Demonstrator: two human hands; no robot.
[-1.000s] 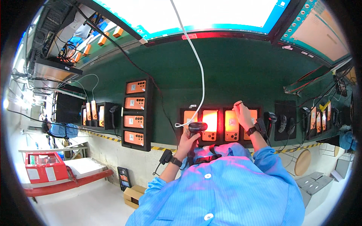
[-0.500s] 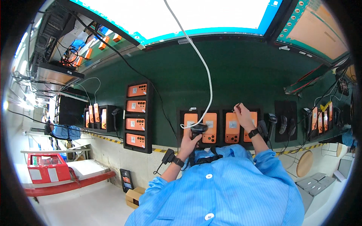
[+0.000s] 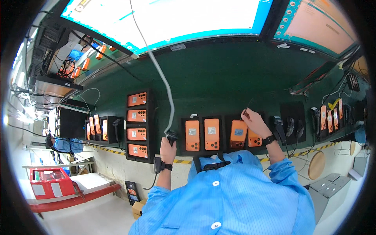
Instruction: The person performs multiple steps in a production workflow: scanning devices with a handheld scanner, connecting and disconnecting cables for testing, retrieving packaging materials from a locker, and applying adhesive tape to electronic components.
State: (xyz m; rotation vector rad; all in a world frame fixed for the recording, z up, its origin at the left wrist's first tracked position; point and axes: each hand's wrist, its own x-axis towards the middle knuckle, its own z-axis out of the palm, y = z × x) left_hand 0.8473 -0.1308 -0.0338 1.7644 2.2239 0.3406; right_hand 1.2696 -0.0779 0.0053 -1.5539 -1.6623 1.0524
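Observation:
My left hand (image 3: 168, 151) is closed round a black handheld barcode scanner (image 3: 171, 136), whose pale cable rises toward the screen. It is left of the black trays (image 3: 200, 135), which hold orange phones lying camera side up, each with a label. My right hand (image 3: 256, 124) has its fingertips pinched at the upper right corner of an orange phone (image 3: 238, 134), which looks slightly tilted in its slot. A thin dark line shows by those fingertips; what they grip cannot be made out. Another orange phone (image 3: 254, 140) is partly under that hand.
A black tray (image 3: 152, 117) of orange phones stands on the left of the green table (image 3: 219, 78). Large screens (image 3: 176, 17) line the far side. More scanners (image 3: 278, 126) and loose cables are on the right. A wooden stool (image 3: 316, 165) stands below the table edge.
My left hand with the scanner has moved left, away from the phones, and the cable swung along. My right hand stays at the phone's upper corner; that phone now looks more tilted.

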